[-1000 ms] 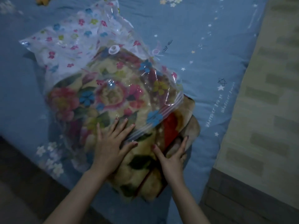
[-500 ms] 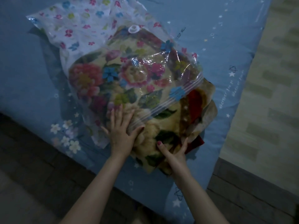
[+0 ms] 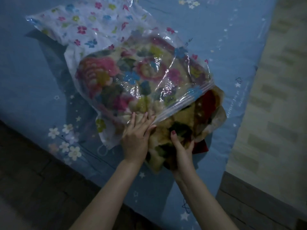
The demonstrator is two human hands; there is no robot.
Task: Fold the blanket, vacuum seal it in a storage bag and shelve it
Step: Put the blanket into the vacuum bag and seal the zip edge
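A folded floral blanket [image 3: 186, 123] lies on the bed, most of it inside a clear storage bag [image 3: 103, 29] printed with small flowers. The bag's zip edge [image 3: 187, 100] runs across the blanket, and the blanket's near end sticks out of the opening. My left hand [image 3: 136, 135] lies flat with straight fingers on the bag near the zip edge. My right hand [image 3: 182, 148] grips the protruding blanket end from the near side, thumb on top and fingers tucked under the fabric.
The blue bedsheet [image 3: 232, 47] with stars and white flowers covers the mattress. A dark floor [image 3: 33, 180] lies to the lower left. A pale brick-pattern wall or mat [image 3: 279, 97] borders the bed on the right.
The view has shifted so the bag sits higher and further right. My left hand slid up to the zip edge. My right hand moved from pressing flat to gripping the blanket end.
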